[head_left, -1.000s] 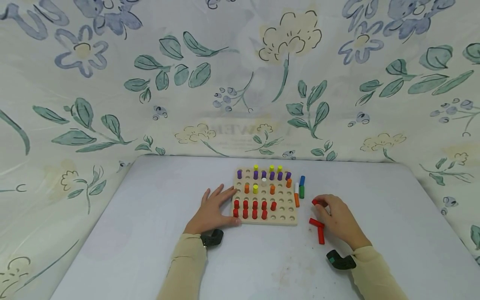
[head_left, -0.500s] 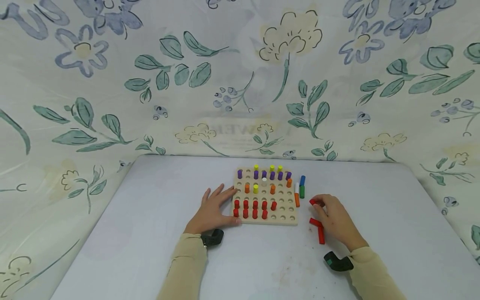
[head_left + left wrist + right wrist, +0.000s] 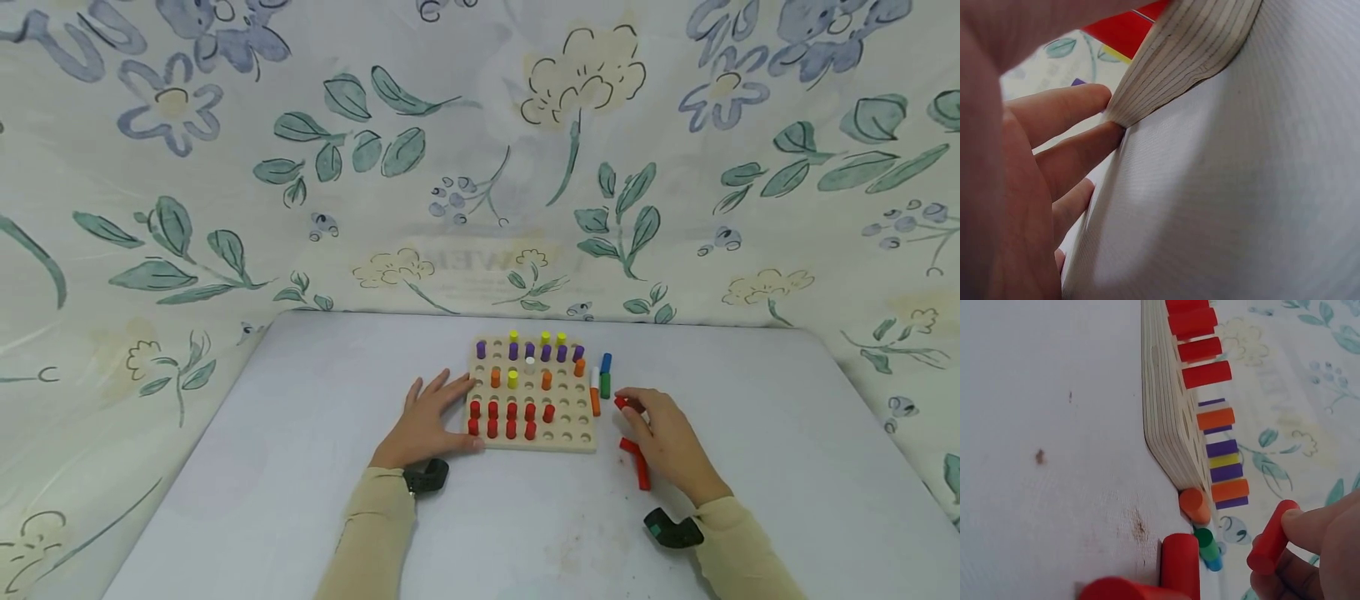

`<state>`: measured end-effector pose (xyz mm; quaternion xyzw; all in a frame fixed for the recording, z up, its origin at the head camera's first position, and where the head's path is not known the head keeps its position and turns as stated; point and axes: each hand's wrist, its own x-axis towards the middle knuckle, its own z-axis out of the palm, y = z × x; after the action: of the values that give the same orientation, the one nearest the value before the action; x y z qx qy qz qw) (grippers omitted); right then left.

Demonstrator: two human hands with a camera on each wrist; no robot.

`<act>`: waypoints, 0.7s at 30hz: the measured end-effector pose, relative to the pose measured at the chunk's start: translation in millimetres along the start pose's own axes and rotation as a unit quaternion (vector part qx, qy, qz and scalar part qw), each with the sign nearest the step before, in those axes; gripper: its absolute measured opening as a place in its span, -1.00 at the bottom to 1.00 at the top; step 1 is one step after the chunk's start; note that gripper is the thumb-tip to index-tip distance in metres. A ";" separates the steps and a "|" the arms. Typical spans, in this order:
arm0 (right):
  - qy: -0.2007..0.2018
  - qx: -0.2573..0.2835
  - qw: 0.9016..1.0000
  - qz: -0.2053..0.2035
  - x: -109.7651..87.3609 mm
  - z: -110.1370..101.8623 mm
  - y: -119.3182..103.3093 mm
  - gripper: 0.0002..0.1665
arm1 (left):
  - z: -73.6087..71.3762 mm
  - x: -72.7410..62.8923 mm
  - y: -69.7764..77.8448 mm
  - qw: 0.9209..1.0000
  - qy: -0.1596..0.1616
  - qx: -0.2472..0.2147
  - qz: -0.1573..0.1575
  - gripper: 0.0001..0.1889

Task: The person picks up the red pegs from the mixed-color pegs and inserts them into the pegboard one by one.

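Note:
A wooden pegboard (image 3: 538, 447) lies mid-table, with rows of red, orange, yellow, purple and white pegs standing in its holes. My left hand (image 3: 423, 427) rests at the board's left side, fingers spread along that edge and thumb by the front left corner. In the left wrist view, fingertips (image 3: 1100, 97) touch the board's layered side. Right of the board, my right hand (image 3: 671, 437) pinches a red peg (image 3: 1272, 537) between thumb and fingers, raised off the table in the right wrist view. Two loose red pegs (image 3: 642, 473) lie below that hand, one touching the other.
Beside the board's right edge lie loose pegs: white (image 3: 595, 379), orange (image 3: 596, 402), blue (image 3: 606, 362) and green (image 3: 605, 386). A floral curtain (image 3: 480, 167) hangs behind the table's (image 3: 262, 500) back edge. Small brownish marks (image 3: 573, 533) spot the front.
My right hand has shifted a little left, bringing the pinched red peg closer to the pegboard. The left hand stays in place against the board.

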<state>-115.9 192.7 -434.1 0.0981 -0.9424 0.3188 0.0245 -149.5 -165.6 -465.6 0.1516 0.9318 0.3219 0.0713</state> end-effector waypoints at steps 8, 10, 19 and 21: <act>0.002 -0.001 1.000 -0.010 3.0 5.1 -1.4 -0.60 | -1.3 -1.3 3.2 1.000 -0.004 -0.006 -0.001 0.04; -0.002 -0.003 1.000 -0.006 4.1 6.4 -3.2 -0.60 | -1.7 -1.3 3.4 1.000 -0.003 -0.005 0.000 0.04; -0.002 0.005 1.000 -0.022 9.6 11.1 -12.2 -0.60 | -1.6 -0.2 1.8 1.000 -0.007 0.001 -0.005 0.04; 0.002 0.006 1.000 -0.030 10.4 12.1 -14.4 -0.61 | -1.8 -0.2 1.6 1.000 -0.005 0.000 -0.003 0.04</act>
<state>-123.0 172.4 -434.1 0.1261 -0.9370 0.3239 0.0356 -149.3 -165.4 -463.2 0.1503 0.9318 0.3213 0.0772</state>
